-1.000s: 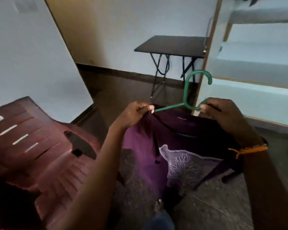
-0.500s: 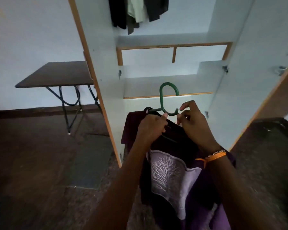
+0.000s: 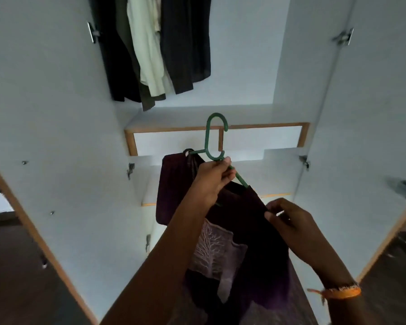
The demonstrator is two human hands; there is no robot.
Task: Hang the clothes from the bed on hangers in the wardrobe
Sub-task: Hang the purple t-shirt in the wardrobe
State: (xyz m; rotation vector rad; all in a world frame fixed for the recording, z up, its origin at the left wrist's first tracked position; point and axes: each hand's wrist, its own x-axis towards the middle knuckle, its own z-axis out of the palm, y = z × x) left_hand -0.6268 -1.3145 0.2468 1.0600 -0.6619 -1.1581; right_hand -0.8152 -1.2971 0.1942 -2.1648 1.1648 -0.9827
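A dark purple T-shirt [image 3: 242, 221] with a pale tree print hangs on a green plastic hanger [image 3: 210, 139], held up in front of the open white wardrobe [image 3: 56, 113]. My left hand [image 3: 212, 181] grips the hanger just below its hook. My right hand [image 3: 288, 221] pinches the shirt's right shoulder, lower and to the right. Part of the hanger's arms is hidden inside the shirt.
Several dark and pale garments [image 3: 155, 48] hang at the wardrobe's upper left, with room to their right. Below are white drawers with wooden edging [image 3: 256, 137] and shelves. Both wardrobe doors [image 3: 373, 137] stand open at the sides. Dark floor lies at both lower corners.
The view turned from the chair and table to face the wardrobe. My left hand took over the hanger below the hook, and my right hand dropped to the shirt's shoulder.
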